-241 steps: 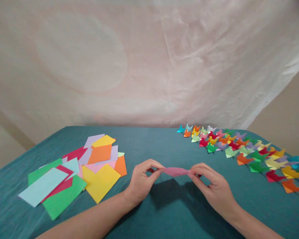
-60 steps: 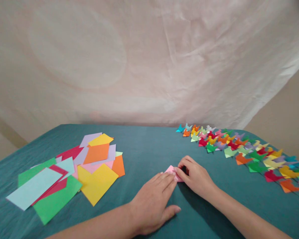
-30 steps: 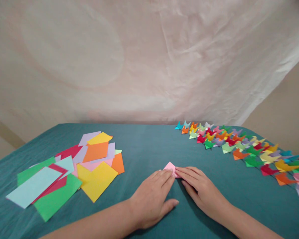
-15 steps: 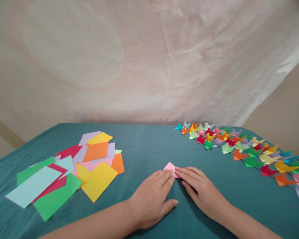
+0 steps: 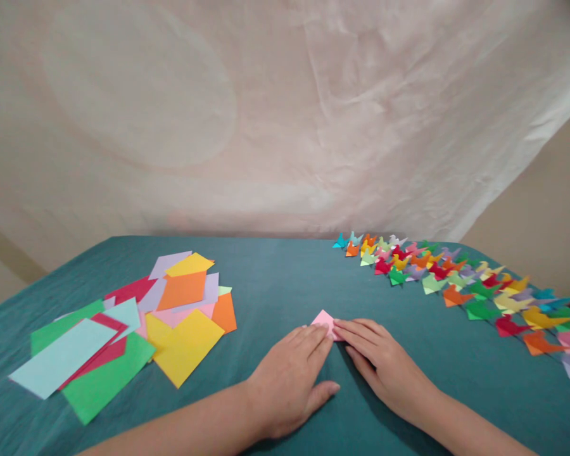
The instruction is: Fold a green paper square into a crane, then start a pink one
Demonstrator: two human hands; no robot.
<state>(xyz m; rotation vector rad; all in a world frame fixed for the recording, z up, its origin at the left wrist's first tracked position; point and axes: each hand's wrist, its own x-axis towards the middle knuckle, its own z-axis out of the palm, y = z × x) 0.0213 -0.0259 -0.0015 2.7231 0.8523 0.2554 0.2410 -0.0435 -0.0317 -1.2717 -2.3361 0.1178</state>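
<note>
A small folded piece of pink paper [image 5: 323,316] lies on the cloth, its pointed corner facing away from me and its near part hidden under my fingers. My left hand [image 5: 294,373] rests flat with its fingertips pressing the paper and its thumb stretched out apart. From the other side, the outstretched fingertips of my right hand [image 5: 384,361] press on the paper's right edge, the thumb tucked lower. Neither hand grips the paper; both hold it down against the table.
Loose coloured paper sheets, among them a yellow sheet [image 5: 190,348] and a light blue sheet [image 5: 64,359], overlap on the left. Rows of several folded paper birds [image 5: 481,310] line the right side. A green-blue cloth [image 5: 275,272] covers the table; a pale fabric sheet [image 5: 266,126] hangs behind.
Both hands and the pink paper stay practically in place. The whole view has shifted only very slightly.
</note>
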